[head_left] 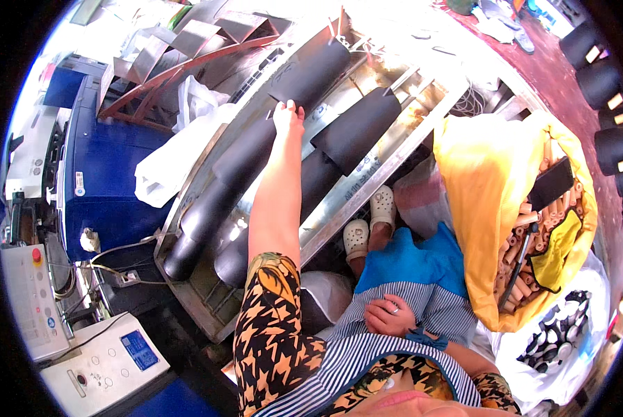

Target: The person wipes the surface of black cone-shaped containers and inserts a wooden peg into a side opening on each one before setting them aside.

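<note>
My left arm [275, 201] reaches out over a metal-framed trough [377, 201]. My left hand [289, 118] has its fingers bent in at the lower edge of a black sleeve [311, 73], which looks like a smooth curved tube. Below it, more black sleeves [238, 163] overlap in a slanting row. Beside them runs a second row of black sleeves [356, 128], to the right of my arm. My right hand [390, 315], with a ring on one finger, lies curled against my striped apron [353, 326]; nothing shows in it.
A yellow sack [488, 208] of brown tubes [523, 278] stands at right, with a dark flat object [551, 184] on top. Below it sits a white bag [589, 333] of black round pieces. Blue machinery [117, 174], cables and a control panel [37, 299] are at left.
</note>
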`<state>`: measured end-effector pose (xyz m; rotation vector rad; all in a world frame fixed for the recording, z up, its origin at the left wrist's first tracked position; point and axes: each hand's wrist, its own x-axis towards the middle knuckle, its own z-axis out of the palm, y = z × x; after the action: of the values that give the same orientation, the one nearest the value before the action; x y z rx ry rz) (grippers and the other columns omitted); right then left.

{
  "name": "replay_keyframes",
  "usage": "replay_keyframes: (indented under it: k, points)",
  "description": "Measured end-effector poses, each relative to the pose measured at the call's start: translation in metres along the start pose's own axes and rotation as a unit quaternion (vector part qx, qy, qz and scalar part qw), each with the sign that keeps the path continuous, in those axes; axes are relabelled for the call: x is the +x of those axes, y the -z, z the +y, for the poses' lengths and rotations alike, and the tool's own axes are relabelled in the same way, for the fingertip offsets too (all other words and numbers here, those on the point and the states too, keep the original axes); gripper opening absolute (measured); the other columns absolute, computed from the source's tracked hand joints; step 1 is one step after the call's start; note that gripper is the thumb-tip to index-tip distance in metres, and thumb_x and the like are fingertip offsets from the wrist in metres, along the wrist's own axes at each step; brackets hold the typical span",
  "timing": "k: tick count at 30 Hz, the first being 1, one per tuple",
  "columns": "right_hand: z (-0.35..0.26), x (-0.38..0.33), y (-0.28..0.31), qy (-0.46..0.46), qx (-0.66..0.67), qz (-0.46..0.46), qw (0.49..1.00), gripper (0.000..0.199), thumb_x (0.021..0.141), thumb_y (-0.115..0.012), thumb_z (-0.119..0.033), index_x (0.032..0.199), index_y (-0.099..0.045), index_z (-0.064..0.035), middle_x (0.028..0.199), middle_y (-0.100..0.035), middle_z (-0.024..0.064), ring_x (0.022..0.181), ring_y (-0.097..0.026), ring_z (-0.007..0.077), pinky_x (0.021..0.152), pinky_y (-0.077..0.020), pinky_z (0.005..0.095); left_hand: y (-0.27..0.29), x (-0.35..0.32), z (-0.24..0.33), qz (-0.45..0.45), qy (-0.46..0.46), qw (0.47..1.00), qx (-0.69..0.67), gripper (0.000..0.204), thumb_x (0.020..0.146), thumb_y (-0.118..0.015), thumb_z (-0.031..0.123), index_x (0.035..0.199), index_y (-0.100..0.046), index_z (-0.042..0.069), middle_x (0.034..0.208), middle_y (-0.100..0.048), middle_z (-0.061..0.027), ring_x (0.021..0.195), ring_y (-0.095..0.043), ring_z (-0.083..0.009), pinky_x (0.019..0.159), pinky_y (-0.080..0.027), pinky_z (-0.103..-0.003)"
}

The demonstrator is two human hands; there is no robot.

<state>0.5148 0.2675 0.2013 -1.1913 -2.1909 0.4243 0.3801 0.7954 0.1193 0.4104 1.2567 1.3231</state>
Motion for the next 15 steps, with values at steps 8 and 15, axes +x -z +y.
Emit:
replay_keyframes:
  k: [8, 15]
  points:
    - [-0.013, 0.006, 0.003, 0.010, -0.020, 0.025, 0.999, 0.019, 0.078, -0.063, -0.022, 0.095, -0.067, -0.0147, 0.100, -0.068, 0.0008, 0.096, -0.064, 0.0163, 0.093, -0.0473, 0.0408, 0.019, -0.054, 0.033, -0.105, 0.089, 0.939, -0.313, 0.027, 0.102, -0.041, 0.024, 0.117, -0.050, 0.003, 0.113, -0.056, -0.0120, 0.089, -0.054, -0.0240, 0.073, -0.050, -0.038]
    - [0.001, -0.070, -0.119, -0.031, -0.373, 0.012, 0.927, 0.013, 0.084, -0.058, -0.024, 0.082, -0.062, -0.0120, 0.087, -0.058, 0.0058, 0.086, -0.057, 0.0249, 0.088, -0.0457, 0.0422, 0.034, -0.162, 0.037, -0.149, 0.082, 0.919, -0.355, 0.049, 0.102, -0.026, 0.052, 0.121, -0.056, 0.018, 0.121, -0.061, 0.0001, 0.094, -0.058, -0.0198, 0.067, -0.047, -0.031]
